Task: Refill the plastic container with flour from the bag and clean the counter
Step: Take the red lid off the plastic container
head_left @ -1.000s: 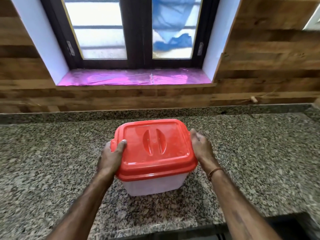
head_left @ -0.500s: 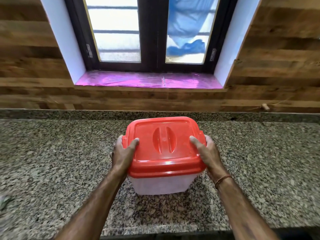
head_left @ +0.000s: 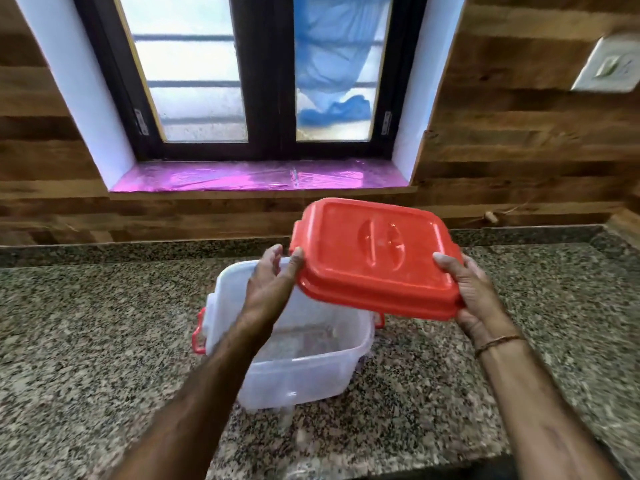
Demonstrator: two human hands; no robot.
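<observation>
The fingers (head_left: 277,258) of the left hand (head_left: 268,289) are closed on the left edge of the red lid (head_left: 374,258), thumb on top. The clear plastic container (head_left: 294,372) is seen below, at about 7 o'clock from the lid, standing open on the speckled granite tabletop (head_left: 86,341), a red latch (head_left: 199,336) hanging at its left side. The lid is held clear of the container, tilted, toward 1 o'clock. Its right edge is gripped by the right hand (head_left: 474,299), thumb laid over the rim. A thin bracelet (head_left: 497,342) is worn on that wrist. A switch plate (head_left: 609,64) is mounted on the wood wall at 2 o'clock.
</observation>
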